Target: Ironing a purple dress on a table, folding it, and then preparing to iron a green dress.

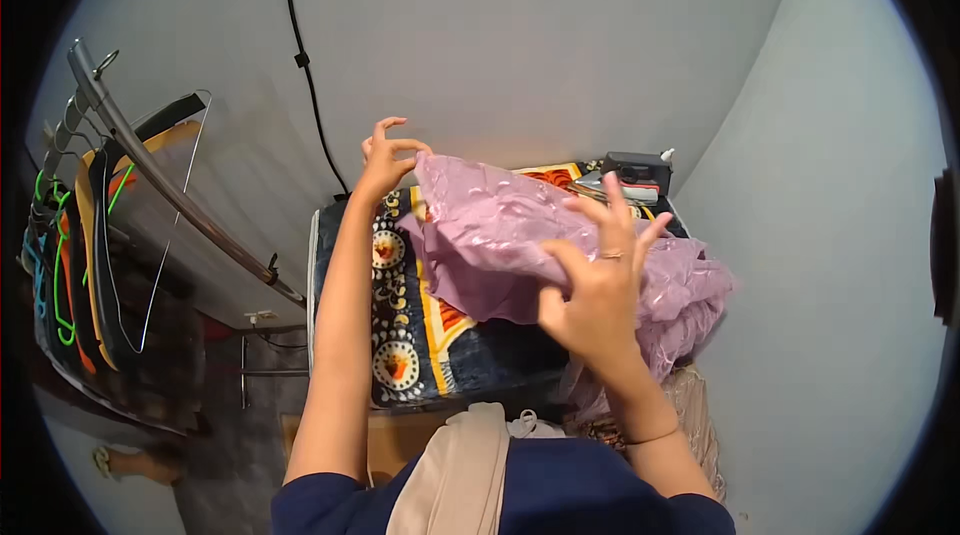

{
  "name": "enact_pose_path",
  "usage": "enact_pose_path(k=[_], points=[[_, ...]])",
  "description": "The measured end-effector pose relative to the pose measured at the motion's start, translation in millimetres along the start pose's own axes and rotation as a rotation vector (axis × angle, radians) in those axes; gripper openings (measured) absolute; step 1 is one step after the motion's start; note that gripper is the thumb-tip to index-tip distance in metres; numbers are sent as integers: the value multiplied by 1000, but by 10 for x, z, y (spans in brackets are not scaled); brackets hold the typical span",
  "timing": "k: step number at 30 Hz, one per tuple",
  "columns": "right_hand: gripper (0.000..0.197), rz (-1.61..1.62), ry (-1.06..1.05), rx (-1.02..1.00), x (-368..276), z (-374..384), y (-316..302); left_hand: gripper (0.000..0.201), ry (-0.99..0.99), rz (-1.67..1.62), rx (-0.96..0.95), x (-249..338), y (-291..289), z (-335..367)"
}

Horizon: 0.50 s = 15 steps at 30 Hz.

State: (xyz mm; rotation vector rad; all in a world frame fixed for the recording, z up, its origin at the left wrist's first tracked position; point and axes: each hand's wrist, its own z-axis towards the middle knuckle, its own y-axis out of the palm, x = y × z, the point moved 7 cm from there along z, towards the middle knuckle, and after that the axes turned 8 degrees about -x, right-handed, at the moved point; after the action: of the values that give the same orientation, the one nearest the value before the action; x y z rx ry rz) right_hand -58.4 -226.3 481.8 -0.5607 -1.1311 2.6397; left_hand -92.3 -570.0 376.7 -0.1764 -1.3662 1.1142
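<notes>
A crinkled, shiny lilac cloth (pixel 500 210) lies in folds over the right half of a table with a patterned blanket (pixel 500 365). At the cloth's far left corner, my left hand (pixel 383 163) is raised and pinches the edge between thumb and fingertips, lifting it off the blanket. My right hand (pixel 600 285), wearing a ring, is over the cloth's middle with its fingers spread. I cannot tell whether those fingers touch the fabric. More of the cloth is bunched beyond that hand and hangs over the table's right side.
An iron (pixel 638 175) rests at the table's far right corner. On the left, a metal rail (pixel 170 170) carries several hangers (pixel 90 235). A black cable (pixel 302 60) runs down the back wall. Another wall (pixel 830 235) closes in the right side.
</notes>
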Motion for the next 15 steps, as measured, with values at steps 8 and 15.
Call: enact_pose_path(k=[8, 15], points=[[34, 157, -303, -558, -471, -549, 1020, 38, 148, 400, -211, -326, 173, -464], [27, 106, 76, -447, 915, -336, 697, 23, 56, 442, -81, 65, 197, -835]])
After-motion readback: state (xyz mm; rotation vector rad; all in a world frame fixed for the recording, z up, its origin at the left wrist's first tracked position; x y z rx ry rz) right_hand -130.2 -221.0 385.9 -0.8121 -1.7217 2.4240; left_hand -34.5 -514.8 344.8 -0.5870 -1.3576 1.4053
